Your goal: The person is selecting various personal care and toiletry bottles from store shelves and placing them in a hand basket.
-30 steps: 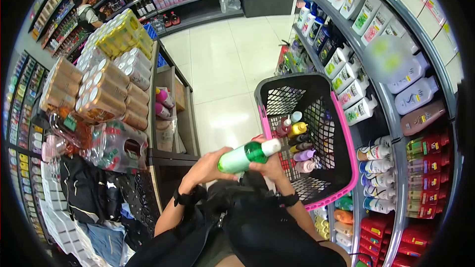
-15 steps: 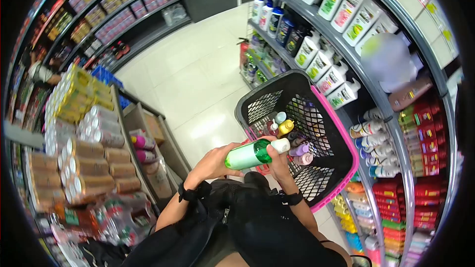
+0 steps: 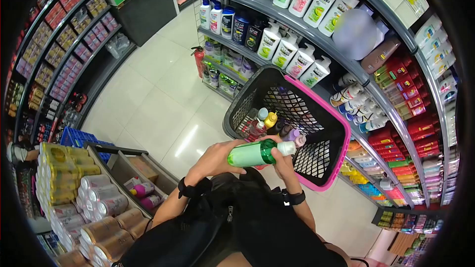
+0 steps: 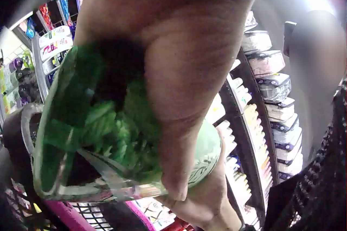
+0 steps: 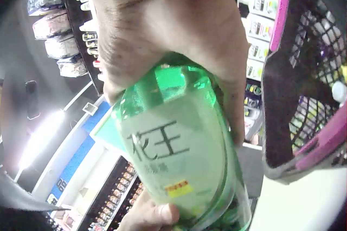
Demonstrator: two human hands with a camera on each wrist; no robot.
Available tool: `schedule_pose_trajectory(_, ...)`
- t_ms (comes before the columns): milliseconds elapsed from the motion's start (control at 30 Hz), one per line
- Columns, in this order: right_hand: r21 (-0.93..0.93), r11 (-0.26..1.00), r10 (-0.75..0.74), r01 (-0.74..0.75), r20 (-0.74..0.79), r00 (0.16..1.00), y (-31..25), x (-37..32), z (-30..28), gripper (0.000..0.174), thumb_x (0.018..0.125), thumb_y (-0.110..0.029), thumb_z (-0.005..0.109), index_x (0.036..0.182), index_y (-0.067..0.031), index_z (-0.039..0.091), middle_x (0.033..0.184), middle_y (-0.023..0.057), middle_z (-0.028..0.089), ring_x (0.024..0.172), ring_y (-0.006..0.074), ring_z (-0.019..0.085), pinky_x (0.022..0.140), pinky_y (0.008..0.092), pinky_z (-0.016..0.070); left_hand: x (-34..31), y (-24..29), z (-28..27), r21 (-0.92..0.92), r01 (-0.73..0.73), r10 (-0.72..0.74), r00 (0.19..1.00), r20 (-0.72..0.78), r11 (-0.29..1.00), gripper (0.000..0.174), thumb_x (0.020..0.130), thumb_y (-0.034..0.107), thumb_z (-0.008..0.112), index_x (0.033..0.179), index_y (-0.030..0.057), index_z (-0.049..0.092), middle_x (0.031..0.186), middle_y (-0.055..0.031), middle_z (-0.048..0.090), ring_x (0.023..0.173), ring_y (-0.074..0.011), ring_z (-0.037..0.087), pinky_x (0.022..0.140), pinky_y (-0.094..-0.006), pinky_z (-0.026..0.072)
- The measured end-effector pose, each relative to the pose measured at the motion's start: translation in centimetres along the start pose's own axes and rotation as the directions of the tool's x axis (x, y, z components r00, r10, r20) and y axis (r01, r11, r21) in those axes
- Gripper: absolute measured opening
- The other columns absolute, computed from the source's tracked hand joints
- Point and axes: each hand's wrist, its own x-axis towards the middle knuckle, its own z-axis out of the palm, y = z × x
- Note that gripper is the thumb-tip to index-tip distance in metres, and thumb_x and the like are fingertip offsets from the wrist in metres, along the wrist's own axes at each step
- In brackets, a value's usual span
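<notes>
A green bottle with a pale label and white cap lies nearly level in front of the person's body. The left hand grips its base end, and the right hand grips it by the neck near the cap. In the right wrist view the bottle's label shows dark characters and a small yellow sticker, with the right hand round its upper end. The left wrist view shows the bottle's green base under the left hand.
Just beyond the hands stands a black basket with a pink rim, holding several bottles. Shelves of shampoo bottles curve along the right. Stacked cans stand at lower left. A red fire extinguisher is beyond the basket.
The head view has turned rightward, so shelves, basket and stacked cans have shifted leftward in it. Both hands keep hold of the green bottle, which now lies closer to level.
</notes>
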Motion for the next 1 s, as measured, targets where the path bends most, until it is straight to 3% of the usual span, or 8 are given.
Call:
schedule_pose_trajectory(67,-0.134,0.989,-0.035,0.055,0.146,0.989,-1.2,0.8,-0.8,0.046,0.088,-0.035,0.061,0.118,-0.0011,0.053,0.114,0.013,0.062,0.107,0.0196,0.058,0.092,0.034,0.0463,0.8,-0.3,-0.5,0.034,-0.023,0.022,1.0,0.021,0.999,0.073,0.06,0.028,0.085,0.123,0.0102,0.054,0.107,-0.0123,0.066,0.099,-0.0351,0.062,0.084,-0.0426,0.0499)
schedule_pose_trajectory(200,-0.11,0.994,-0.009,0.016,0.062,0.998,-1.4,1.2,-1.3,0.045,0.088,-0.036,0.06,0.116,-0.0007,0.056,0.112,0.0128,0.063,0.106,0.0198,0.058,0.092,0.0341,0.0463,2.9,-0.5,-0.8,0.028,-0.053,0.052,0.997,0.049,0.998,0.074,0.058,0.027,0.086,0.123,0.0095,0.055,0.108,-0.0118,0.066,0.099,-0.0341,0.063,0.084,-0.0411,0.0499)
schedule_pose_trajectory(433,0.024,0.994,-0.09,0.103,-0.316,0.945,-1.0,3.1,-3.7,0.03,0.093,-0.025,0.053,0.107,0.0008,0.059,0.102,0.0118,0.065,0.093,0.0161,0.06,0.085,0.0296,0.0473,9.6,-0.2,0.7,-0.041,-0.147,0.15,0.986,0.074,0.988,0.071,0.062,0.029,0.085,0.122,0.0089,0.053,0.107,-0.0135,0.066,0.099,-0.0355,0.062,0.083,-0.0421,0.0507)
schedule_pose_trajectory(567,-0.027,0.996,-0.088,0.085,-0.456,0.886,-1.2,4.4,-6.8,0.026,0.091,-0.021,0.056,0.104,0.0011,0.06,0.094,0.0083,0.065,0.084,0.0132,0.058,0.079,0.0276,0.0471,14.2,-0.8,2.4,-0.146,-0.111,0.138,0.972,0.188,0.983,0.075,0.063,0.025,0.085,0.128,0.0068,0.05,0.117,-0.0154,0.062,0.109,-0.0339,0.059,0.093,-0.0404,0.0466)
schedule_pose_trajectory(700,-0.257,0.965,-0.18,0.053,-0.503,0.845,-2.8,5.4,-9.3,0.025,0.087,-0.022,0.058,0.095,0.0004,0.064,0.09,0.0085,0.064,0.082,0.015,0.057,0.077,0.0282,0.045,17.5,-1.0,4.4,-0.14,-0.111,0.133,0.979,0.156,0.984,0.081,0.066,0.022,0.083,0.133,0.0018,0.044,0.125,-0.0195,0.055,0.117,-0.0351,0.053,0.1,-0.0399,0.0422)
schedule_pose_trajectory(800,-0.539,0.835,-0.377,0.11,-0.415,0.828,-1.3,6.6,-11.6,0.022,0.08,-0.015,0.071,0.092,0.0014,0.065,0.081,0.0107,0.065,0.073,0.0177,0.061,0.067,0.0305,0.048,19.1,-0.9,4.6,-0.12,-0.078,0.102,0.973,0.205,0.99,0.074,0.071,0.019,0.081,0.134,0.0025,0.045,0.13,-0.0173,0.052,0.119,-0.0302,0.053,0.101,-0.0378,0.0422)
schedule_pose_trajectory(900,-0.603,0.797,-0.333,0.035,-0.391,0.858,0.7,7.8,-13.4,0.027,0.079,-0.019,0.074,0.094,0.002,0.064,0.081,0.0145,0.065,0.074,0.0227,0.063,0.067,0.0328,0.0489,21.0,-1.3,4.9,-0.096,-0.086,0.105,0.973,0.205,0.992,0.066,0.077,0.022,0.078,0.131,0.0012,0.047,0.123,-0.0176,0.057,0.111,-0.0303,0.058,0.097,-0.0374,0.0449)
schedule_pose_trajectory(1000,-0.598,0.8,-0.249,-0.053,-0.411,0.877,3.2,9.4,-14.9,0.034,0.076,-0.025,0.078,0.094,0.0009,0.064,0.085,0.018,0.064,0.077,0.0308,0.065,0.068,0.0374,0.0502,23.0,-0.8,4.9,-0.079,0.083,-0.053,0.946,0.32,0.993,0.067,0.08,0.034,0.076,0.13,-0.0009,0.047,0.116,-0.0187,0.061,0.097,-0.0307,0.064,0.086,-0.0374,0.0503)
